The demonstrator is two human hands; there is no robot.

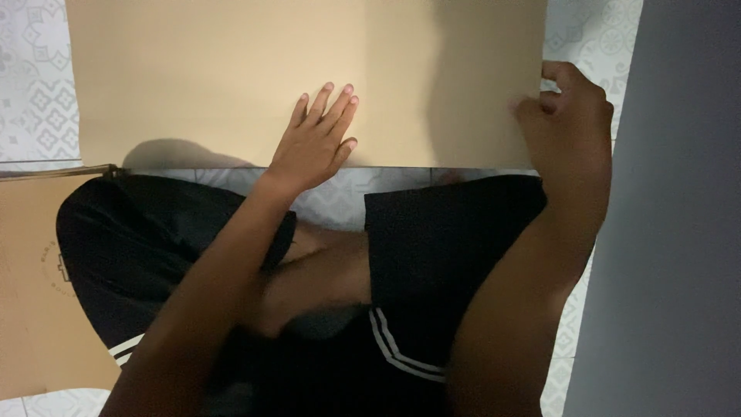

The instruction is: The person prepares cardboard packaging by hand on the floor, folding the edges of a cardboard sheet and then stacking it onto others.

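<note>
**Cardboard sheet held flat on the tiled floor**

The cardboard sheet (231, 69) is a large plain tan panel lying flat on the patterned white floor (35, 100), filling most of the upper part of the view. Its near edge runs straight across just beyond the person's knees, and a faint upright crease shows on it to the right of the middle.

The left hand (315, 139) lies palm down on the sheet, just inside that near edge. Its fingers are stretched out straight and slightly fanned, pressing flat and grasping nothing. A soft shadow of the arm falls on the sheet to the left of this hand.

The right hand (567, 123) is at the sheet's right edge, near the near right corner. Its fingers are curled in and pinch that edge, with the thumb side on top; how much of the edge lies inside the grip cannot be told, as the spot is a little blurred.

The person sits cross-legged on the near side of the sheet in black shorts (440, 255) with white stripes at the hem. A second piece of brown cardboard (38, 293) with a faint round printed mark lies to the left of the sheet's near left corner, beside the person's left leg. A grey wall (671, 232) rises just right of the sheet, beyond the right hand.
</note>
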